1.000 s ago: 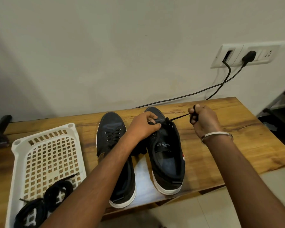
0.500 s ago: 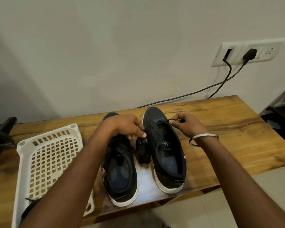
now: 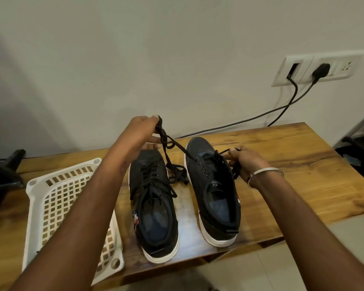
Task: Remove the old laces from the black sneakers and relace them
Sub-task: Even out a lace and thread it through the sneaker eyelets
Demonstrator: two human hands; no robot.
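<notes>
Standing side by side on the wooden table (image 3: 282, 156), toes toward the wall, are two black sneakers with white soles. One sneaker, the left sneaker (image 3: 153, 206), is fully laced, its lace ends lying loose over the tongue. The other, the right sneaker (image 3: 213, 192), has one black lace (image 3: 178, 147) run through its eyelets near the toe, with the rows of eyelets nearer the opening bare.

Two hands work that single lace. The left hand (image 3: 142, 131) is raised above the toe of the left sneaker, thumb and fingertips pinching the lace up high; from there one strand slants down to the right sneaker's eyelets, and the rest hangs in a tangled bunch that reaches the table between the two shoes. The right hand (image 3: 245, 162), wearing one metal bangle (image 3: 265, 174) at the wrist, sits just beside the right sneaker and pinches the lace's other end with curled fingers.

One white plastic basket (image 3: 57, 198) lies on the table's left part. On the wall, one switch plate (image 3: 319, 67) carries one black plug (image 3: 320, 70), and two black cables (image 3: 261, 116) trail down from it toward the table.
</notes>
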